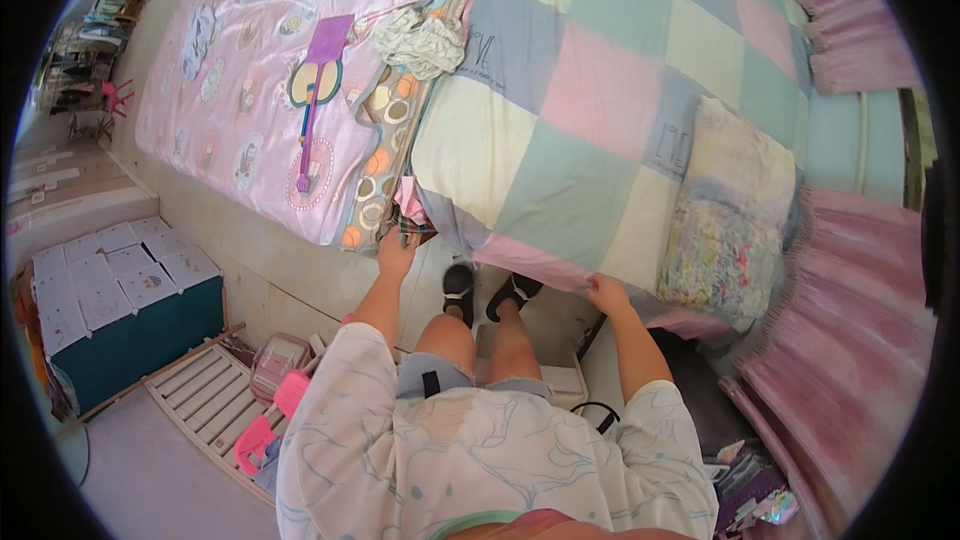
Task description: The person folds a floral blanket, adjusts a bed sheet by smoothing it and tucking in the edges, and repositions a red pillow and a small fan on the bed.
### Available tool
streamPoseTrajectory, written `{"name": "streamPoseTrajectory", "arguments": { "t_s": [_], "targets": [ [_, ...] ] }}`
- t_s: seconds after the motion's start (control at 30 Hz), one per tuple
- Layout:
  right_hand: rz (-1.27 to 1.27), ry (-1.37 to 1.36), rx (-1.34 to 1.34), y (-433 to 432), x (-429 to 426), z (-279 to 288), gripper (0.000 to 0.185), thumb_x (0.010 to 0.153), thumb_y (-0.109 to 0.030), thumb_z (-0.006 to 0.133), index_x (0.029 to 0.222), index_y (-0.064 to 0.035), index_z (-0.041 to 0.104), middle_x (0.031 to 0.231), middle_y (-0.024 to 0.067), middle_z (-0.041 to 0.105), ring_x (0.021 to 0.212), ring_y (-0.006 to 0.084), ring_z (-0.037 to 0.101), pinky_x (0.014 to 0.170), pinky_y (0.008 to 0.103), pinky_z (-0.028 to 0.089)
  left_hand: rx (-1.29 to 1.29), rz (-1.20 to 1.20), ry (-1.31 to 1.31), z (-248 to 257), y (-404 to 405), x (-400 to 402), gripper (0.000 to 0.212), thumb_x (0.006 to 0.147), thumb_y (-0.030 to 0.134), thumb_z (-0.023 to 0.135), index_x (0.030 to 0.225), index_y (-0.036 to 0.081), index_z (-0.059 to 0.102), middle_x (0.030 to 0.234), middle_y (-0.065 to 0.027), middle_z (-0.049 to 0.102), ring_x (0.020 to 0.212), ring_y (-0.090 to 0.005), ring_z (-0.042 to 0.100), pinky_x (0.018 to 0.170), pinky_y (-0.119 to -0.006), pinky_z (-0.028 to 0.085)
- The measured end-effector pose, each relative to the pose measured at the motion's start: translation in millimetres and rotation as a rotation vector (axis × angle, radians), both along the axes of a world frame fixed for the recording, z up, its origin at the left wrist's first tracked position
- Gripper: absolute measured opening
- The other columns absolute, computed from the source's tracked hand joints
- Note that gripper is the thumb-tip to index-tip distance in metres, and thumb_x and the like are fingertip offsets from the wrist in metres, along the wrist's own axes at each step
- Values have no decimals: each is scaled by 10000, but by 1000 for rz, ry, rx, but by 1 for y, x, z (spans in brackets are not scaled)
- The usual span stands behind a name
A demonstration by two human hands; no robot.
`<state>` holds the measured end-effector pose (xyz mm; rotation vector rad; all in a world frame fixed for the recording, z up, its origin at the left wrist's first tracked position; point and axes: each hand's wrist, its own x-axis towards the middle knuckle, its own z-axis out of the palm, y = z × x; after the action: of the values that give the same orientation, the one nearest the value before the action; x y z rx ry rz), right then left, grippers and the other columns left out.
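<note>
My right hand (607,294) pinches the near edge of a patchwork bed sheet (592,82) in pink, green, cream and grey-blue squares. My left hand (395,251) is at the near corner between two beds, its fingers against a small plaid cloth (415,225) and the edge of a circle-patterned mattress cover (370,191); whether they grip it cannot be told. Just above that hand lies a bit of pink cloth (409,199). The sheet's near edge hangs over the bed's side, above my feet.
Left, a pink printed bedspread (225,116) carries a purple fly swatter (330,39), a round hand fan (304,82) and a crumpled whitish cloth (420,41). A folded floral quilt (724,217) lies right, beside pink curtains (855,292). Boxes (112,266) and a slatted rack (199,390) stand lower left.
</note>
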<state>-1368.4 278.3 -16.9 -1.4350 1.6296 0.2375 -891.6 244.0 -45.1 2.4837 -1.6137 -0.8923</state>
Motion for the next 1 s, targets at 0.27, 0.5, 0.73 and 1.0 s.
{"name": "streamPoseTrajectory", "arguments": {
  "t_s": [0.27, 0.5, 0.73, 1.0],
  "targets": [
    [46, -190, -135, -53, 114, -87, 252, 754, -216, 626, 956, -66, 632, 930, 139, 631, 901, 315, 586, 792, 391, 464, -148, -626, -576, -44, -76, -30, 563, 834, 88, 485, 1366, 166, 317, 1371, -128, 345, 1252, -278, 350, 980, -456, 341],
    [142, -296, -141, -46, 238, -98, 238, 733, -186, 650, 941, -74, 631, 917, 133, 630, 886, 308, 580, 760, 410, 462, -28, -557, -152, -102, -48, 52, 292, 796, 62, 505, 1085, 107, 489, 1014, -121, 519, 884, -311, 580, 725, -411, 489],
    [155, -96, -375, -41, 296, -125, 492, 672, -191, 697, 1128, -94, 543, 896, 112, 543, 845, 302, 553, 715, 425, 439, 365, -172, -132, -109, 6, 77, 269, 770, 120, 564, 1027, 90, 491, 1113, -152, 496, 879, -384, 588, 714, -482, 476],
    [424, 62, -775, -60, 315, -157, 409, 776, -144, 492, 1183, -111, 495, 860, 63, 517, 803, 233, 525, 665, 365, 386, -280, -859, -233, -135, -30, 68, 606, 776, 30, 510, 1354, 76, 335, 1361, -195, 327, 1132, -370, 444, 945, -428, 396]
  ]
}}
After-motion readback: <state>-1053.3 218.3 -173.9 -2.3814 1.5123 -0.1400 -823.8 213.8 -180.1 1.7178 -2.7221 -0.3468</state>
